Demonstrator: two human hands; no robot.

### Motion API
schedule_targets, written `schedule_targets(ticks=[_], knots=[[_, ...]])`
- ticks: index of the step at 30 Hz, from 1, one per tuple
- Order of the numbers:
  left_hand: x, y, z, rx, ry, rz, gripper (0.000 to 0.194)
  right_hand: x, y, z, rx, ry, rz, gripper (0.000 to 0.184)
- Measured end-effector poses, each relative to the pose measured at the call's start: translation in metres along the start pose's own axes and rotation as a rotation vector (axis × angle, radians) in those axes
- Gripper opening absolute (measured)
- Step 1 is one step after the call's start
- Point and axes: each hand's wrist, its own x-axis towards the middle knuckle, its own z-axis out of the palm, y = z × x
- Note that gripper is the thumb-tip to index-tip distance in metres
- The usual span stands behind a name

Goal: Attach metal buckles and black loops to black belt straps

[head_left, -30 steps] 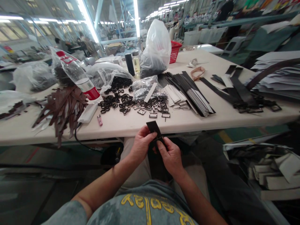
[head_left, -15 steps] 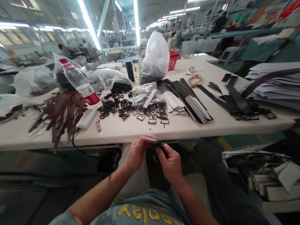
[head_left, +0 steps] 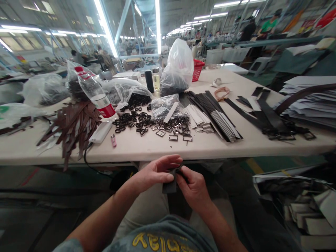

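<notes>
My left hand [head_left: 153, 174] holds a dark strap [head_left: 169, 187] just off the table's front edge, above my lap. Its thumb presses on the strap while the fingers stretch over the top. Closed around the strap's other part, my right hand [head_left: 194, 184] pinches it close to a small dark ring-like piece [head_left: 179, 168], whose exact shape I cannot make out. Much of the strap is hidden by the fingers. On the table ahead of the hands lie loose rectangular metal buckles [head_left: 173, 138] and a heap of black clasps [head_left: 131, 119].
Brown strips [head_left: 70, 129], a tilted plastic bottle [head_left: 96, 92] and pink-handled snips [head_left: 113, 140] are on the left of the table [head_left: 147, 148]. Dark straps [head_left: 215, 115] lie right of centre, paper stacks [head_left: 309, 94] farther right. Below right stands an open bag of pieces [head_left: 301, 210].
The left hand has turned, its thumb now lying across the strap, and a flat dark end of the strap shows below it. The right hand stays closed on the strap, slightly lower.
</notes>
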Motion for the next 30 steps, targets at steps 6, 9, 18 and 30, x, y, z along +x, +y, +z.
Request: schedule_targets(ticks=[6,9,18,30], knots=[[-0.004,0.004,-0.014,0.002,0.011,-0.089,0.059,0.004,-0.005,-0.011,-0.086,-0.186,0.031,0.027],[-0.008,0.006,-0.017,0.044,0.124,-0.102,0.038,0.005,-0.002,-0.012,-0.060,-0.248,0.091,0.027],[-0.021,0.010,-0.015,0.268,0.160,-0.025,0.036,0.012,-0.003,-0.014,-0.048,-0.398,0.113,0.028],[-0.020,0.003,-0.038,0.182,0.040,-0.057,0.031,0.032,-0.022,-0.050,-0.380,-0.533,0.016,0.026]])
